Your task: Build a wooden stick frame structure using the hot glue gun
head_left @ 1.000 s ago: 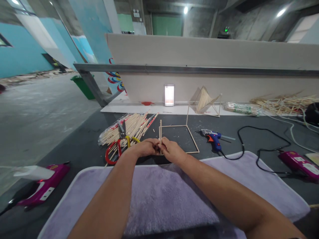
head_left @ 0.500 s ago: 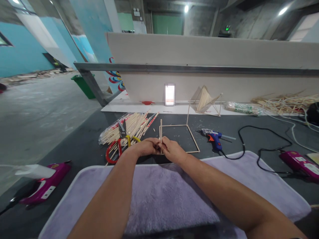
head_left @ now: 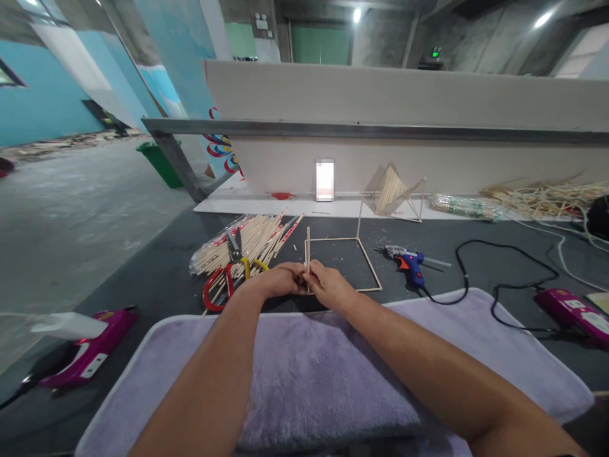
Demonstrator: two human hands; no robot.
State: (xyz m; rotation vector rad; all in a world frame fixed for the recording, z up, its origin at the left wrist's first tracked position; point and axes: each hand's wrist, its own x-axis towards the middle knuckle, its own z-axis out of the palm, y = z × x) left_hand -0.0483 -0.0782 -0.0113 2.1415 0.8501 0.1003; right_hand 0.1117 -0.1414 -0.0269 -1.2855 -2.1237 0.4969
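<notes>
A thin wooden stick point(head_left: 308, 242) stands upright at the near left corner of a square stick frame point(head_left: 369, 263) lying on the dark table. My right hand point(head_left: 329, 284) pinches the stick low down. Pressed close against it, my left hand point(head_left: 283, 279) has its fingers closed at the same corner; the fingertips overlap and partly hide the joint. Another stick point(head_left: 359, 219) rises from the frame's far right corner. Red-and-yellow-handled scissors point(head_left: 235, 257) lie on a pile of loose sticks point(head_left: 257, 238) left of my hands. A blue glue gun point(head_left: 412, 265) rests to the right.
A finished-looking stick model point(head_left: 391, 193) stands at the back, beside a wrapped stick bundle point(head_left: 464, 206). A lit phone point(head_left: 325, 181) leans on the back board. A purple towel point(head_left: 328, 374) covers the near edge. Magenta power strips point(head_left: 92, 352) lie at both sides, with a black cord point(head_left: 495, 242) at right.
Both hands keep their hold at the frame's near left corner, and the stick stays upright. Only a very slight shift of the whole view shows.
</notes>
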